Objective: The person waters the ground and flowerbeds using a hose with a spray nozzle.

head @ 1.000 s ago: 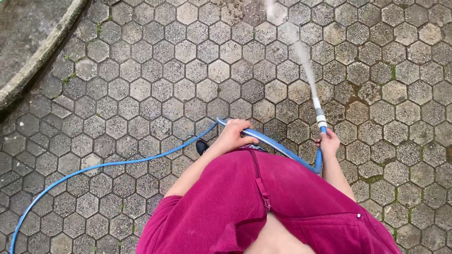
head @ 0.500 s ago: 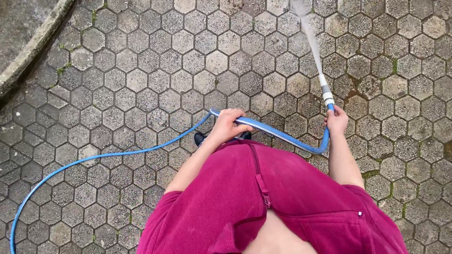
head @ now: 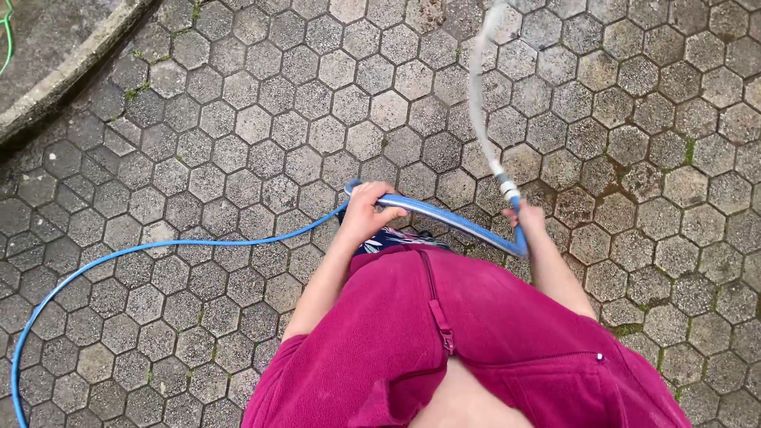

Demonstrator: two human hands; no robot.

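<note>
At the far left we see a curved concrete kerb (head: 71, 75) cutting across the upper corner, with a thin green line (head: 7, 36) lying on the smooth slab beyond it. The rest of the ground is hexagonal paving (head: 238, 127), grey and gritty, with moss in some of the joints towards the right.

A blue garden hose (head: 158, 247) comes in from the bottom left edge, sweeps up in a wide arc over the pavers and rises towards the middle of the view. There our left hand (head: 366, 212) is closed around it, fingers wrapped over the top of a bend in the hose. Just below that hand a patch of dark patterned fabric (head: 388, 240) shows above the magenta fleece jacket (head: 444, 341), whose zip runs down the middle.

From the left hand the hose runs on to the right, slanting slightly downward, held clear of the ground in front of the jacket. It then turns sharply upward at our right hand (head: 525, 219), which is clenched around the hose end just below the white and grey spray nozzle (head: 502, 181). A jet of water (head: 476, 87) leaves the nozzle, climbs away from us and curves towards the top edge of the view, over the pavers.
</note>
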